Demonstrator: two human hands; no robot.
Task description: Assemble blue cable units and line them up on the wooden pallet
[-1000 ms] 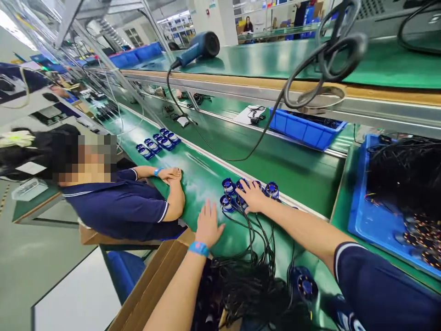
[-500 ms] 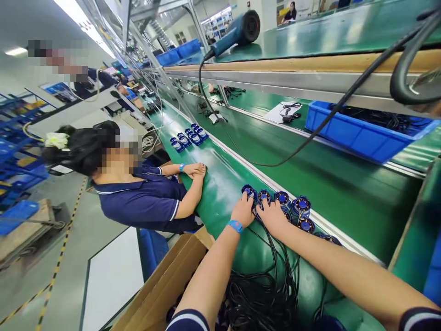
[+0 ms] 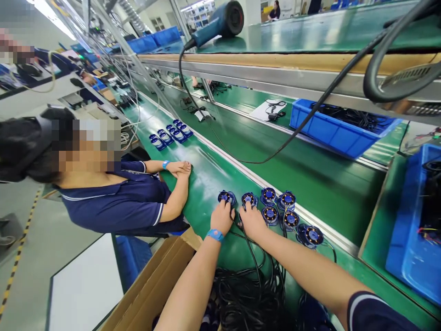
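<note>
Your left hand (image 3: 223,218) has its fingers on one round blue unit (image 3: 225,197); your right hand (image 3: 253,222) touches a second unit (image 3: 248,199), set apart from the first on the green counter (image 3: 206,172). Five further units (image 3: 270,215) stand right of your right hand. Tangled black cables (image 3: 255,285) lie nearer you, beside a cardboard box (image 3: 156,280). Left of you, a co-worker (image 3: 117,202) rests both forearms on the counter

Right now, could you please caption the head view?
Left hand and right hand on separate round blue components atop a green worktop.
</note>
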